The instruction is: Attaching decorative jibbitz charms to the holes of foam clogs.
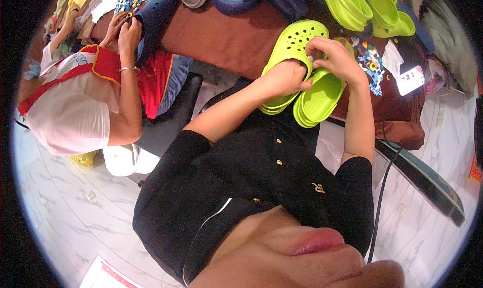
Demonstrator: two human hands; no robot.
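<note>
A lime green clog with round holes in its toe lies tilted at the table's near edge. My left hand reaches into its foot opening and grips it, with the fingers hidden inside. Over the side of the clog, my right hand is closed in a pinch. Something small and pale shows by its fingertips, too small to name. A second lime green clog lies beside the first, under my right wrist.
More lime green clogs stand at the far right, near a pile of small colourful shoe charms and a white phone. Dark blue clogs lie at the back. To my left, a person in a red vest handles a blue clog.
</note>
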